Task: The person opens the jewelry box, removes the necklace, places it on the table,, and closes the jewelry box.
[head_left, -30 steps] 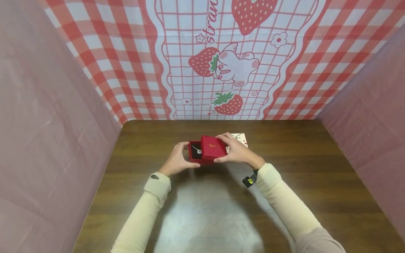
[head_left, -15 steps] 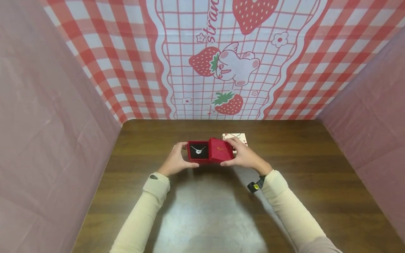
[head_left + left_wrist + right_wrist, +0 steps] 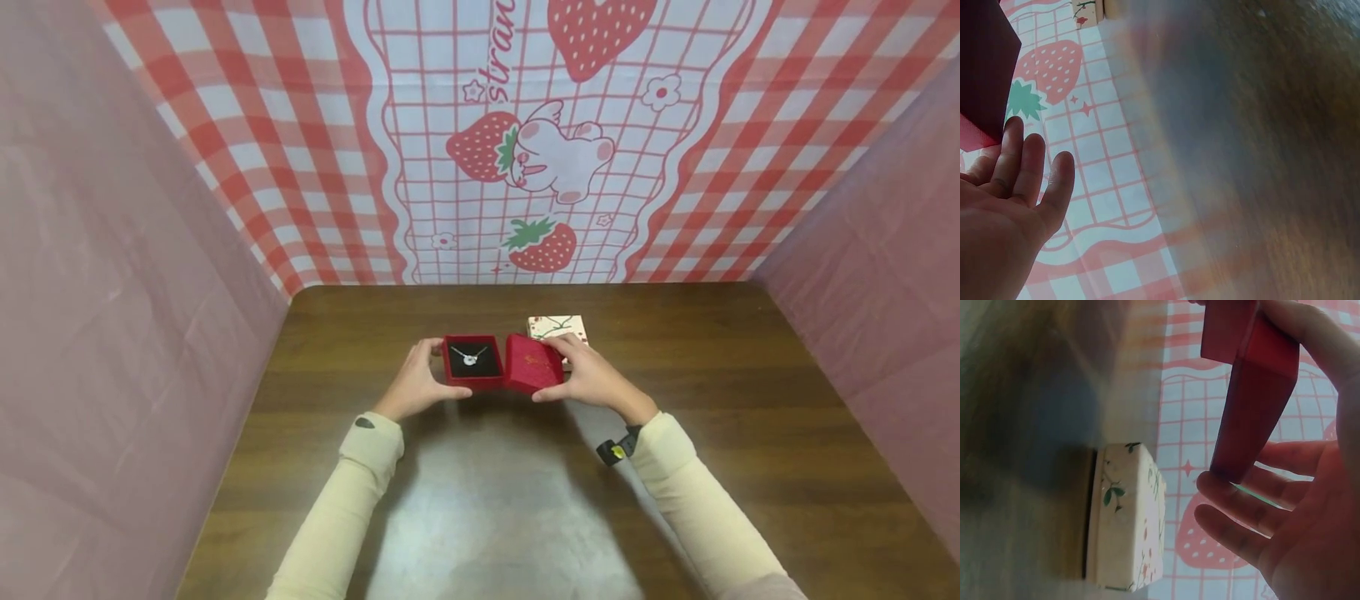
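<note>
In the head view, my left hand (image 3: 415, 382) grips the base of a red jewelry box (image 3: 487, 384) by its left side, thumb in front and fingers behind. Against the box's black lining lies a silver necklace (image 3: 470, 359) with a round pendant. My right hand (image 3: 592, 377) holds the tilted red lid (image 3: 533, 363), which bears gold lettering, just right of the base. The right wrist view shows the lid (image 3: 1254, 394) between thumb and fingers. From the left wrist, part of the red box (image 3: 985, 69) shows at the fingertips of my left hand (image 3: 1016, 194).
A cream box with a floral print (image 3: 557, 326) stands on the wooden table (image 3: 360, 333) behind my right hand. A strawberry-patterned cloth (image 3: 480, 200) hangs at the back, with pinkish drapes (image 3: 127, 292) at both sides.
My right hand has drawn the lid rightward off the base and tilted it, uncovering the whole necklace. My left hand has stayed almost in place with the base.
</note>
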Motion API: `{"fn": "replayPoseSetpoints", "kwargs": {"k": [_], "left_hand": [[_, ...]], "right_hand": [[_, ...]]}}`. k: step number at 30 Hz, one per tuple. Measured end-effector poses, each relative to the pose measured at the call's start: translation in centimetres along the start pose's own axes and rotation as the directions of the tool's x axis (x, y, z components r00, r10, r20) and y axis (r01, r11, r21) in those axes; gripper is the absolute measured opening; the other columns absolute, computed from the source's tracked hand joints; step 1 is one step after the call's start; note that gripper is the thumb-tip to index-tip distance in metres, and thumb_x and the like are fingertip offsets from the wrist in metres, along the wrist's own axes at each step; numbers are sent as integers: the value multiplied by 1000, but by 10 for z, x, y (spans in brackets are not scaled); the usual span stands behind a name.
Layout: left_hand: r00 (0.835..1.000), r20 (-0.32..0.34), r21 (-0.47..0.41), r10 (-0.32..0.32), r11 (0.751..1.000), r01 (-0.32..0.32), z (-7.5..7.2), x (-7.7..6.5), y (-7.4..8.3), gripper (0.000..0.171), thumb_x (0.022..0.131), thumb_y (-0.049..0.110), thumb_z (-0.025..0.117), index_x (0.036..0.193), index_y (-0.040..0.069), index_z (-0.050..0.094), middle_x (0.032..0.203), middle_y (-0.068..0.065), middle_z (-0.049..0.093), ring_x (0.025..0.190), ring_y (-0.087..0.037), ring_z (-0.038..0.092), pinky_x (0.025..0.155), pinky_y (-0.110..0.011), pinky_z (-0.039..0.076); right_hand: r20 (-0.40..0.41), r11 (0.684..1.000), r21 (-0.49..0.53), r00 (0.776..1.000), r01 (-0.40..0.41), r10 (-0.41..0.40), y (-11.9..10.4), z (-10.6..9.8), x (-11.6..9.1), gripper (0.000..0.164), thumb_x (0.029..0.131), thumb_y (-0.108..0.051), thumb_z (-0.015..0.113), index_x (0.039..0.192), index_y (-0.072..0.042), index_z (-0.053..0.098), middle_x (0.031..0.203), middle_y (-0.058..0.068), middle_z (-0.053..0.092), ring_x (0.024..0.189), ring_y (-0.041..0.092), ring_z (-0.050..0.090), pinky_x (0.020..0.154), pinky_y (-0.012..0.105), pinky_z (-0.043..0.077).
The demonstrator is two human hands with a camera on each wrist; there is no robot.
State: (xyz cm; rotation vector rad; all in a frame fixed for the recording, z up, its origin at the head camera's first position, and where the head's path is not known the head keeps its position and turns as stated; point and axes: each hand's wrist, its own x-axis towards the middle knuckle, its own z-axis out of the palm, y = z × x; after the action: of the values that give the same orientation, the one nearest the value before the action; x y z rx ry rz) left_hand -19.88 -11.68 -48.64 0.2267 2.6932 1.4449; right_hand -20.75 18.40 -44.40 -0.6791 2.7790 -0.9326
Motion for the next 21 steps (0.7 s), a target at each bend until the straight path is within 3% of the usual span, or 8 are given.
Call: {"fn": "replayPoseSetpoints", "kwargs": {"k": [9, 21], "left_hand": [[1000, -10, -18, -1, 1000, 1, -2, -1, -1, 96, 61, 34, 91, 138, 2, 42, 131, -16, 50, 125, -39, 47, 104, -51, 44], [1000, -6, -27, -13, 1000, 13, -2, 0, -3, 97, 61, 34, 91, 138, 2, 42, 131, -16, 50, 125, -39, 46, 104, -51, 44]], "right_hand": [[8, 997, -69, 1000, -14, 14, 9, 2, -13, 86, 65, -47, 85, 133, -6, 52, 123, 13, 54, 102, 25, 55, 80, 40, 54], [29, 995, -82, 998, -56, 59, 24, 13, -29, 90, 63, -49, 86, 134, -5, 52, 123, 14, 53, 99, 25, 57, 79, 39, 53]]}}
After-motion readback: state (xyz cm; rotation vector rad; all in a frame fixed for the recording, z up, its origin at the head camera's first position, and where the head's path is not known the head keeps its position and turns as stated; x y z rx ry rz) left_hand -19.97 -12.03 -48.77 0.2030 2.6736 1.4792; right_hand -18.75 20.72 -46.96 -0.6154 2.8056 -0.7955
